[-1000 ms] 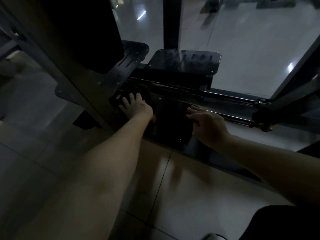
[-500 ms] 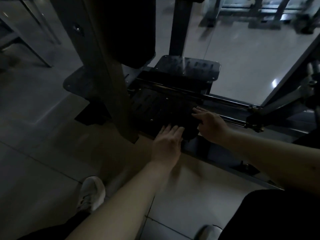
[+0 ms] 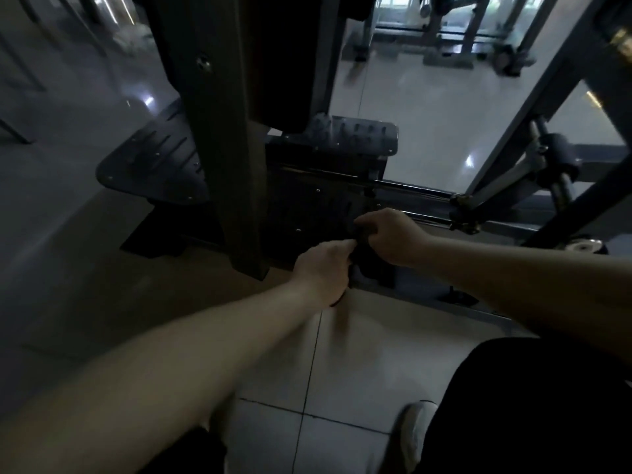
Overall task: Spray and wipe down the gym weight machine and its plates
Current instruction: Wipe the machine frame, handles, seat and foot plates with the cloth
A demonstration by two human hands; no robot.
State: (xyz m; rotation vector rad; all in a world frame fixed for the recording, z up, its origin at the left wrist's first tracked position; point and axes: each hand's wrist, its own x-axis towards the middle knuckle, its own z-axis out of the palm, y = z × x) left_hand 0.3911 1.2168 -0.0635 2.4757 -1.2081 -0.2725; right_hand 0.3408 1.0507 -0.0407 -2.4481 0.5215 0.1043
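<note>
Half a second ago the left hand [image 3: 325, 271] lay flat with straight fingers at the near edge of the machine's low plate [image 3: 307, 213]. It now sits closer to the right hand [image 3: 390, 237], and its fingers are curled. Both hands grip a dark cloth [image 3: 364, 256] bunched between them, the left at its lower end and the right at its top. In the dim light the cloth's edges are hard to tell from the plate behind it. The cloth lies against the front of the low plate, just right of the machine's wide upright post [image 3: 225, 131]. A slotted footplate [image 3: 154, 165] sticks out left of the post and another [image 3: 359, 135] lies beyond it. Two metal rods [image 3: 417, 193] run right from the plate. A pale shoe [image 3: 415, 436] rests on the tiled floor [image 3: 342, 354].
</note>
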